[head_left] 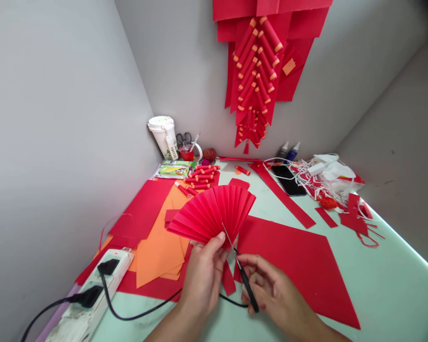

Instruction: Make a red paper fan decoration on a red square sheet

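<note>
My left hand (207, 267) pinches the narrow base of a pleated red paper fan (214, 209), thumb on top, with the pleats spread out away from me. In my right hand (266, 283) is a pair of scissors (245, 280) with a black handle. Their metal blades point up and left and lie over the fan's lower right part, close to my left thumb. Whether the blades have paper between them I cannot tell. Beneath both hands lie a large red paper sheet (296, 261) and a small red strip (228, 279).
Orange sheets (157, 251) and small red paper rolls (201, 178) lie left. A power strip (92, 299) with black cords is at the front left. A phone (288, 179) and a heap of scraps (328, 173) lie right. Red firecracker decorations (257, 66) hang on the wall.
</note>
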The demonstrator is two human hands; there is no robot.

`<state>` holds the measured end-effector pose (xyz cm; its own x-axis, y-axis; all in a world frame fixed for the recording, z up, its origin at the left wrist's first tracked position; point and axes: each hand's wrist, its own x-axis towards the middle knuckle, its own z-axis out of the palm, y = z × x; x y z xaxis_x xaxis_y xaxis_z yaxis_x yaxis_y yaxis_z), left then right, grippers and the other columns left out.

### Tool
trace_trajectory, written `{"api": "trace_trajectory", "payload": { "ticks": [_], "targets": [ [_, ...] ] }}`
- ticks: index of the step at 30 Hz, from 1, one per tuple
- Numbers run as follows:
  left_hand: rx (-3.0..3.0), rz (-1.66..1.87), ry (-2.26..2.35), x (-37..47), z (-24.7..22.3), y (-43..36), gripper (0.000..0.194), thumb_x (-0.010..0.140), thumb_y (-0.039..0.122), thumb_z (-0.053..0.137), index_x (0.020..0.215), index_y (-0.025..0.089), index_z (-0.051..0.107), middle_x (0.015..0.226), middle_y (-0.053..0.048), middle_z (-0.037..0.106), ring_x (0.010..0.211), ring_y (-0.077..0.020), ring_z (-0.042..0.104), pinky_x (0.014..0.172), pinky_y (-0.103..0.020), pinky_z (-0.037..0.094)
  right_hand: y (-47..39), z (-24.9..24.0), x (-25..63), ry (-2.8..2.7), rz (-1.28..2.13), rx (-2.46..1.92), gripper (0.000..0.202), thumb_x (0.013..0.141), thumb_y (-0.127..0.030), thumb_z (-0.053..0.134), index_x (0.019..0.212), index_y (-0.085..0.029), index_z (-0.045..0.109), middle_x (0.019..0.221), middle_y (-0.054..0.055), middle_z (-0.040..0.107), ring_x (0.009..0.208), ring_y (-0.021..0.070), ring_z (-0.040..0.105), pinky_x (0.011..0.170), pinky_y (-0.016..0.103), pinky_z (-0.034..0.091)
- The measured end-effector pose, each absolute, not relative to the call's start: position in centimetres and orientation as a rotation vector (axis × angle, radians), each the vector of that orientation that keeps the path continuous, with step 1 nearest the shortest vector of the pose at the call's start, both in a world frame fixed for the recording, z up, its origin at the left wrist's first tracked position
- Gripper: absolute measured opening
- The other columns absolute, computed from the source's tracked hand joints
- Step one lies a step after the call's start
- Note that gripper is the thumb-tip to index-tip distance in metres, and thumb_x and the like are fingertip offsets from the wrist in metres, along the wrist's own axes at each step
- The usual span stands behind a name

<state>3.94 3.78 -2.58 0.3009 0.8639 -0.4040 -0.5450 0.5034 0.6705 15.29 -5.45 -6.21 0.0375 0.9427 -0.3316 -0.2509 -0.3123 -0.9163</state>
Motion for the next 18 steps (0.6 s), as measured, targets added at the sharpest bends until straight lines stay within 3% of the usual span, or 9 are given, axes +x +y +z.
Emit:
{"api": "trace_trajectory", "payload": {
  "ticks": [7, 18],
  "targets": [
    [0.411, 0.997, 0.841, 3.94, -2.27, 3.61, 0.008, 0.069, 0.014, 0.077, 0.073, 0.013, 0.071, 0.072, -0.003, 0.069, 0.074, -0.0163, 0.066, 0.079, -0.032, 0.056, -5.95, -6.84, 15.25, -0.844, 1.450, -1.286, 0.048, 0.084, -0.045, 0.065, 0.120, -0.018, 0.050, 0.089, 0.004, 0.053, 0.076, 0.0152, 0.054, 0.059, 0.026, 0.047],
    [0.388, 0.955, 0.859, 4.19, -2.36, 3.27, 0.012, 0.066, 0.013, 0.079, 0.072, 0.013, 0.068, 0.076, -0.004, 0.067, 0.076, -0.0157, 0.063, 0.077, -0.029, 0.055, -5.59, -7.18, 14.99, -0.866, 1.321, -1.360, 0.037, 0.082, -0.027, 0.061, 0.117, -0.017, 0.054, 0.091, 0.003, 0.055, 0.076, 0.0135, 0.055, 0.069, 0.027, 0.050]
  ]
}}
